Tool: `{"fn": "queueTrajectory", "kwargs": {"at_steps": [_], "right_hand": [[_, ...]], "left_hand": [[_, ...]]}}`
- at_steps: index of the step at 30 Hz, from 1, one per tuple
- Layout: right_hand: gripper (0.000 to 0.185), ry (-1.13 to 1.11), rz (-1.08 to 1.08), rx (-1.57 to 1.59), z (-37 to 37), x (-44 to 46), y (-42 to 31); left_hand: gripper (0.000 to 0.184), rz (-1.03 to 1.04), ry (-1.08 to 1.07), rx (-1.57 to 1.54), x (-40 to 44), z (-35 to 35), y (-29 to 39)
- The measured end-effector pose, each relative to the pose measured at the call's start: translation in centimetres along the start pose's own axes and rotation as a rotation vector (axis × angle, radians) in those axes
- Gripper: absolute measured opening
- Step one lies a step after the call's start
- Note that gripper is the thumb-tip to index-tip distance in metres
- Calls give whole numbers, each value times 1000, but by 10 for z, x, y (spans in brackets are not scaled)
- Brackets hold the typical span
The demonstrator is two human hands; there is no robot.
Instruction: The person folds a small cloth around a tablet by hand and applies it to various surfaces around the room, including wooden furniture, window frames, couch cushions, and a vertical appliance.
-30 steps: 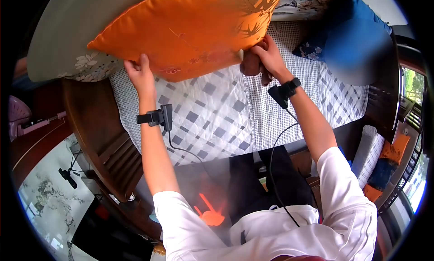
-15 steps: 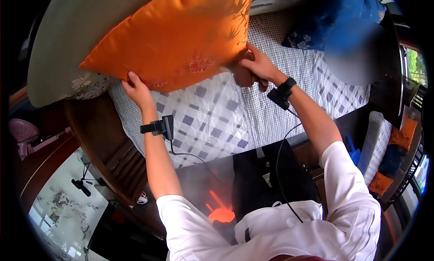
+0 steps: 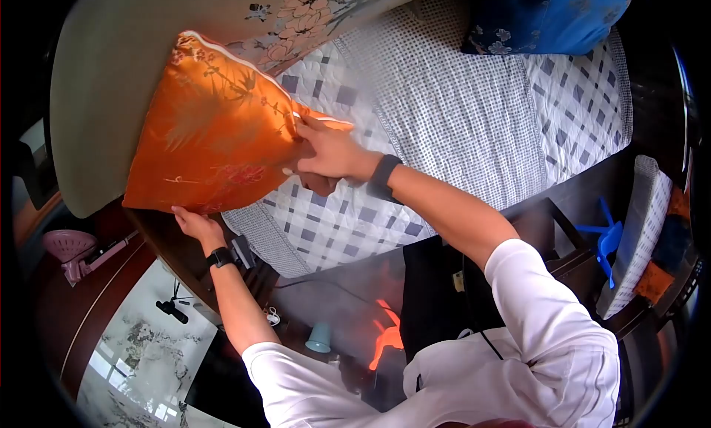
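Both hands are well apart and clamped on the orange cushion [image 3: 211,150]: left hand [image 3: 198,226] pinching its lower edge, right hand [image 3: 331,152] gripping its right side, beside the white piping. Fingertips behind the fabric are out of sight. And look, a brown shape [image 3: 320,183] beneath the right palm, too shadowed to name! The cushion is held tilted at the left end of the patterned cover [image 3: 459,109], before the pale backrest [image 3: 92,131]. Top right, a blue cushion [image 3: 548,20], its upper part lost in darkness.
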State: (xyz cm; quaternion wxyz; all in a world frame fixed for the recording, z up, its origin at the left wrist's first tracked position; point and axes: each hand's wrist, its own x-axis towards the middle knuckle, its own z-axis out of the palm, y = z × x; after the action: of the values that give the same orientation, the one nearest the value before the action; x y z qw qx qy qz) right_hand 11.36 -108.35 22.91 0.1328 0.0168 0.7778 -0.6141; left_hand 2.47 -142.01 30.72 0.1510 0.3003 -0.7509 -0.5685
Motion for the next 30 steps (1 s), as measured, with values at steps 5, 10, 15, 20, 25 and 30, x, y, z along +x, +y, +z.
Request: {"fn": "queueTrajectory", "kwargs": {"at_steps": [5,10,15,20,25,30], "right_hand": [[89,-17,53,19,32,41,3],[84,110,-71,22,27,30,22],[61,-60,391,381,-49,-45,10],[49,445,388,381,-174,-164,99],[53,827,328,233,-358,-255,108],[64,934,234,194,-526,-261,121]], "left_hand": [[45,-72,-50,130,54,-1,-4],[50,26,-36,36,64,5,-20],[50,17,-17,-14,12,-3,-36],[32,-17,-150,161,-156,40,-133],[31,118,-1041,30,-355,195,-37],[50,309,-1035,35,-440,364,17]]}}
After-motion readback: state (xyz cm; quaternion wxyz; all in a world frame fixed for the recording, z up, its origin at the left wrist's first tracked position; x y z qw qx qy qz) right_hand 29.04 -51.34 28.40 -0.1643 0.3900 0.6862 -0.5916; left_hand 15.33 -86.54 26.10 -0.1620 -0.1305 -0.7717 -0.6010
